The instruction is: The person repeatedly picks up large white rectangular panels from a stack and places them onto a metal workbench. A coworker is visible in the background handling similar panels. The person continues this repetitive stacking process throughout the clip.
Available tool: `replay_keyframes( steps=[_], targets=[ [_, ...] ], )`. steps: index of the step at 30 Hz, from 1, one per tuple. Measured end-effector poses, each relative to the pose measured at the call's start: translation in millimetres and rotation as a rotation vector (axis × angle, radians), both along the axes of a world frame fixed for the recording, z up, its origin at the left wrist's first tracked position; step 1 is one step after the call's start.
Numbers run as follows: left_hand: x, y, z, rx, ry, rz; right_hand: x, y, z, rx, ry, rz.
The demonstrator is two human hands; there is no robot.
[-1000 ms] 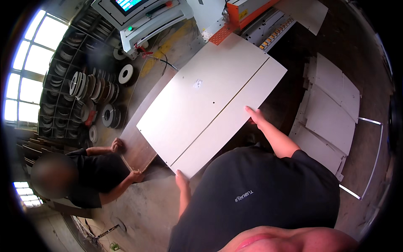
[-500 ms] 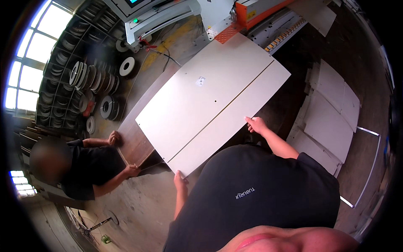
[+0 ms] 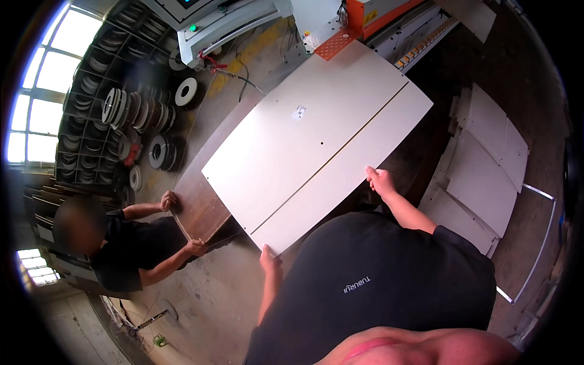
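Observation:
A large white board (image 3: 304,146) with a long dark groove, a small hole and a printed label lies in front of me, its far end at the machine. My left hand (image 3: 271,261) grips the board's near left corner, thumb on the top face and fingers hidden underneath. Further right along the near edge, my right hand (image 3: 380,181) is closed on the board, thumb on top. A brown wooden board (image 3: 198,210) shows beyond its left side, partly covered by the white one. Another person's two hands (image 3: 194,246) hold the brown board's left end.
The machine with an orange guard (image 3: 334,45) and a control panel (image 3: 234,27) stands at the far side. White boards (image 3: 480,176) are stacked at the right, beside a pale metal frame (image 3: 535,267). Racks of edging rolls (image 3: 91,115) line the left. A cable (image 3: 243,79) hangs by the machine.
The white board has shifted slightly right and away from me, with both my hands still on it. The other person stays at the brown board.

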State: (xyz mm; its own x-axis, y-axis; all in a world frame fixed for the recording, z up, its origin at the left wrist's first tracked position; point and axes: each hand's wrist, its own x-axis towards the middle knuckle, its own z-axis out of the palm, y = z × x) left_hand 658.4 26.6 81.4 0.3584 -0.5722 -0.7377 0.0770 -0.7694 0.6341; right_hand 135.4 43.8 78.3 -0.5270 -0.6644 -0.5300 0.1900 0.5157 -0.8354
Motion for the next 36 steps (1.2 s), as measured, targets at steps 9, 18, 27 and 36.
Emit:
replay_keyframes(
  steps=[9, 18, 27, 36],
  targets=[
    [-85.4, -11.1, 11.8, 0.016, 0.104, -0.029, -68.8, -11.6, -7.8, 0.043, 0.138, -0.089],
    [-146.0, -26.1, 10.2, -0.059, 0.255, -0.294, -77.6, -21.6, -2.2, -0.012, 0.125, -0.261],
    [-147.5, -34.1, -20.4, -0.207, 0.322, -0.854, 32.0, 3.0, 1.0, 0.036, 0.064, 0.034],
    [63.6, 24.9, -160.0, 0.003, -0.462, -1.074, 117.9, 7.0, 6.0, 0.064, 0.039, 0.354]
  ],
)
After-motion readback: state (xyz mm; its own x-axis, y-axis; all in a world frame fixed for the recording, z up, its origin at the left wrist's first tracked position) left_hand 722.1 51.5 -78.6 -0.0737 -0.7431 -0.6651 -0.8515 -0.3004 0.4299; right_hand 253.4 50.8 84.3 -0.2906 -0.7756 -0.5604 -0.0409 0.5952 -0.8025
